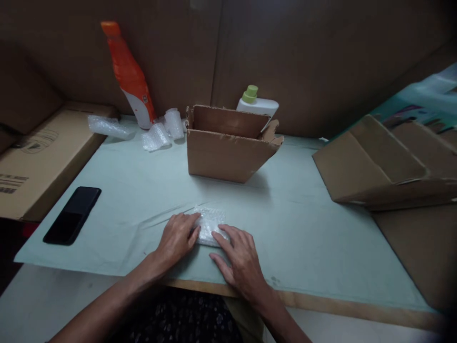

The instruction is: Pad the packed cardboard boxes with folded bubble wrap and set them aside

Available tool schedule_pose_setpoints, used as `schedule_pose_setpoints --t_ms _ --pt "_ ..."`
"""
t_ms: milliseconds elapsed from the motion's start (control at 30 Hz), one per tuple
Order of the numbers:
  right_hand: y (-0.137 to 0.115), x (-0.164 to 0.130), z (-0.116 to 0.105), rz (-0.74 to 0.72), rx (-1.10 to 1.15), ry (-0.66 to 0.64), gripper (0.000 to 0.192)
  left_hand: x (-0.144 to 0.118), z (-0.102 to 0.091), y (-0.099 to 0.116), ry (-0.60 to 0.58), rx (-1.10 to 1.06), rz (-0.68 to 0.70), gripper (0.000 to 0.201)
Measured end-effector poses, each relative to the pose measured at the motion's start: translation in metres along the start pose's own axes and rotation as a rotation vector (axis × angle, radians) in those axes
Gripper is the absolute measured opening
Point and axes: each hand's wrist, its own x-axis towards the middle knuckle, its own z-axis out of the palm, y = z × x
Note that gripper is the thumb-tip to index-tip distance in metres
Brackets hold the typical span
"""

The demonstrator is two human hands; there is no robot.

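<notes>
A piece of bubble wrap (210,227) lies on the light green table covering (303,238), close to the front edge. My left hand (177,237) has its fingers and thumb on the wrap's left side, holding it against the surface. At the right side, my right hand (240,257) rests its fingertips on the wrap, fingers spread and thumb held apart. Whether anything is inside the wrap I cannot tell. Beyond both hands stands a small cardboard box (223,155), its top unsealed and its contents hidden.
An orange bottle (130,71) and a white bottle with green cap (255,102) stand behind. Several bubble wrap rolls (157,136) lie back left. A phone (73,215) and flat carton (46,152) are left; an open carton (371,162) is right.
</notes>
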Motion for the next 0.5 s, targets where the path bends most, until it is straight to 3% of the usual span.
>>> schedule_pose_setpoints --t_ms 133,233,300,400,500 --pt "0.010 0.015 0.005 0.001 0.013 -0.093 0.028 -0.003 -0.003 0.000 0.043 -0.203 -0.220 0.042" --pt "0.016 0.027 0.006 0.138 0.212 -0.096 0.026 -0.016 -0.007 0.008 0.119 -0.631 -0.501 0.063" --pt "0.015 0.030 0.004 0.225 0.405 -0.124 0.025 -0.020 -0.008 0.016 0.109 -0.913 -0.635 0.078" --pt "0.009 0.027 0.001 0.307 0.615 -0.104 0.021 -0.016 -0.009 0.027 0.066 -1.150 -0.713 0.092" --pt "0.008 0.021 -0.001 0.388 0.708 0.013 0.036 -0.010 -0.005 0.034 0.062 -1.177 -0.670 0.090"
